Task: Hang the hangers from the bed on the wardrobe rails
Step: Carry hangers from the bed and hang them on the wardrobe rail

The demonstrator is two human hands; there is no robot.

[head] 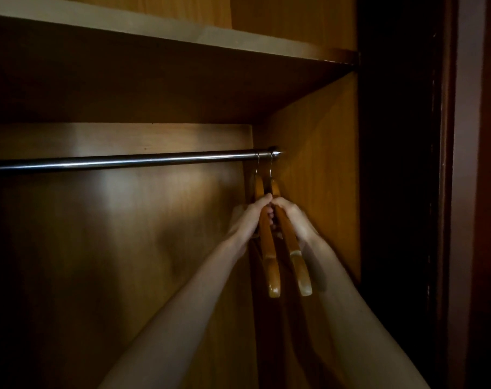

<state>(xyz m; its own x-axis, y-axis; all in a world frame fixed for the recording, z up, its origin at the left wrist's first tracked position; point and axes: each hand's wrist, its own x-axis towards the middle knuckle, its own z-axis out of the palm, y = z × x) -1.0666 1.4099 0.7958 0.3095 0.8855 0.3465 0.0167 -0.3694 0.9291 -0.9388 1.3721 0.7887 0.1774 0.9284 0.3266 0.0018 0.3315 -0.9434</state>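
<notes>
Our left hand curls round the left hanger, and our right hand grips the right hanger just beside it. We can read no brand or writing on either. Both are glossy orange-brown wood with rounded ends and thin metal hooks, which sit over the rail at its far right end, against the wardrobe's side panel. Above the rail runs a shelf.
</notes>
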